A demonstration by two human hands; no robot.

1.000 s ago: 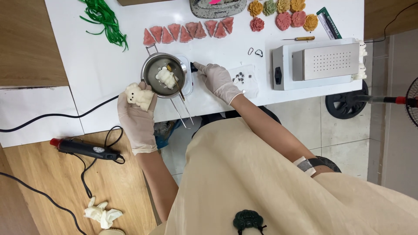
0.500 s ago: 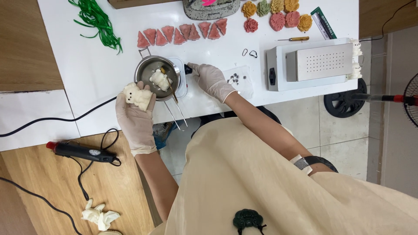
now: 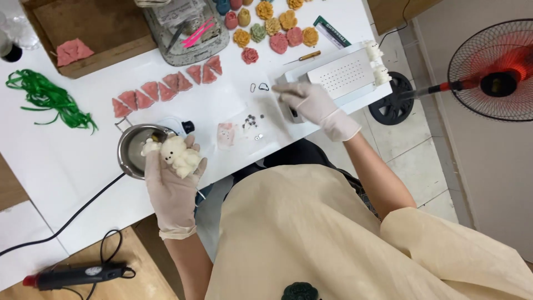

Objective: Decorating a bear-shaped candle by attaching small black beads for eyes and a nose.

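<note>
My left hand (image 3: 173, 191), in a pale glove, holds a small cream bear-shaped figure (image 3: 176, 155) just over the near rim of a round metal pot (image 3: 129, 151) on the white table. My right hand (image 3: 311, 101), also gloved, is stretched out flat to the right, fingers spread, next to a white perforated box-like device (image 3: 344, 78). It holds nothing. Between the hands lie a pale pink bear-shaped piece (image 3: 226, 134) and several tiny dark beads (image 3: 251, 122).
A row of pink triangular pieces (image 3: 166, 89), coloured flower shapes (image 3: 272, 28), green strands (image 3: 47, 100), a metal tray of tools (image 3: 189, 28) and a wooden tray (image 3: 94, 28) lie farther back. A fan (image 3: 491, 69) stands at the right; a heat gun (image 3: 78, 275) lies on the floor.
My right hand left the pot's side and moved right to the white device. My left hand still holds the cream figure, now lifted in front of the pot. The view shifted.
</note>
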